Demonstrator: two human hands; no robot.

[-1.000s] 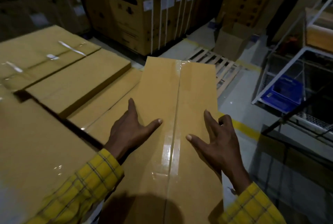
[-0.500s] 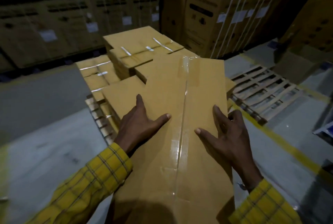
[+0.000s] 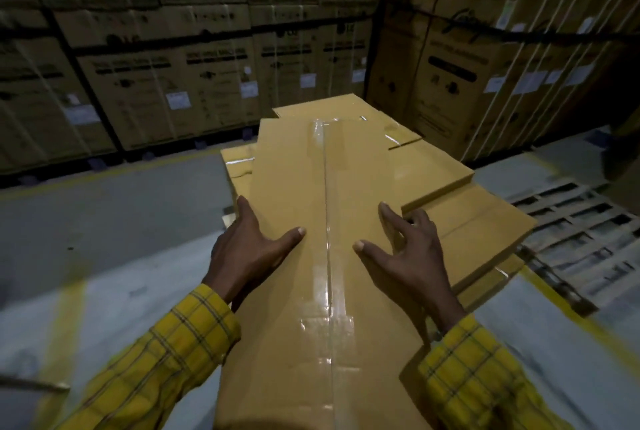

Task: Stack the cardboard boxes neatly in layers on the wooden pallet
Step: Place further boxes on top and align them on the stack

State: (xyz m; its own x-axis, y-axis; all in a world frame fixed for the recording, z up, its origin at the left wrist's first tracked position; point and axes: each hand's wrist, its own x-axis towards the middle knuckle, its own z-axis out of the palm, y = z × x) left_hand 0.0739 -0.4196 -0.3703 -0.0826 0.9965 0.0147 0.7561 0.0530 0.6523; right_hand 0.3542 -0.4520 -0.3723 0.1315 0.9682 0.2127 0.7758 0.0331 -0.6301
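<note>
Box point(image 3: 322, 291) fills the near middle, long and flat, with a shiny strip of tape point(image 3: 327, 256) running down its top. Two hands hold it, one on each side. The left hand point(image 3: 249, 253) is on the left edge, thumb lying on top and fingers going down over the side. The right hand point(image 3: 405, 256) is on the right edge, thumb on top and fingers curled over the side. The hands are apart, with the tape between them. Both sleeves point(image 3: 166, 360) are yellow with dark checks.

Past the far end of the box sits a pile of other boxes point(image 3: 433, 170). They lie flat at mixed angles, some on top of others. I cannot tell if the held box touches the pile.

A bare wooden pallet point(image 3: 575, 222) lies on the floor to the right of the pile. The floor point(image 3: 104, 222) is grey with yellow lines on it.

Far away, big brown cartons point(image 3: 173, 66) stand in tall rows with white labels. More big cartons point(image 3: 502, 66) with white straps stand at the far right.
</note>
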